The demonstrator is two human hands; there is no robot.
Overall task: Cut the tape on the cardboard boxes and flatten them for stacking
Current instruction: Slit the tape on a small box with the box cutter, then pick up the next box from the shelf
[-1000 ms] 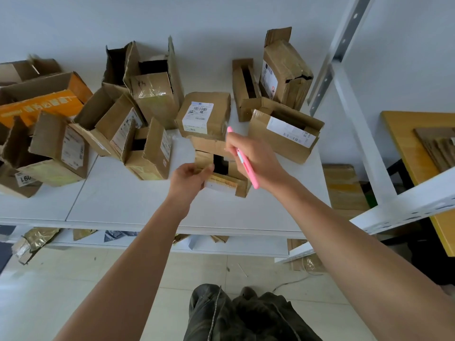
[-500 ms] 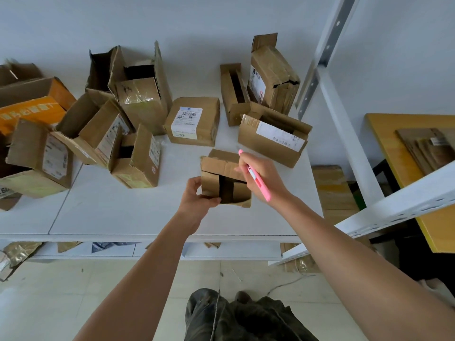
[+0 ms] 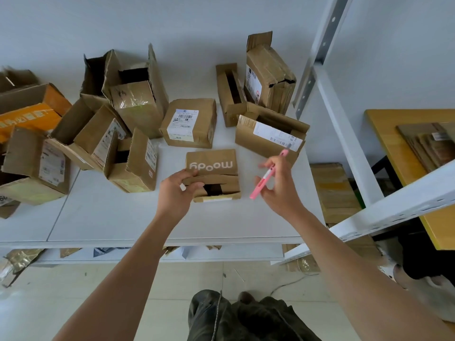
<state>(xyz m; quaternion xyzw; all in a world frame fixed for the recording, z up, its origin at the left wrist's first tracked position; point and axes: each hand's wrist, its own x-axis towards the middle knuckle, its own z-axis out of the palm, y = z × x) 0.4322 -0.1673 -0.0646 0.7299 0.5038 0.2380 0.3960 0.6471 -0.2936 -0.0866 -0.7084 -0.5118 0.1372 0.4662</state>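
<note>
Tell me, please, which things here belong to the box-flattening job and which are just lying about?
In the job: left hand gripping the moody box; right hand holding the pink cutter; labelled box waiting.
Lying about: yellow table; crumpled wrapping on the floor.

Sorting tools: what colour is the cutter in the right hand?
Pink slim utility cutter, clearest in the head view.

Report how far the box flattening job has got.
Done: flat cardboard lies stacked on the yellow table. In hand: the left hand grips the moody box, unflattened on the white table; the right hand holds the pink cutter beside it, clear of the box. Left: about a dozen boxes behind stand unflattened.
</note>
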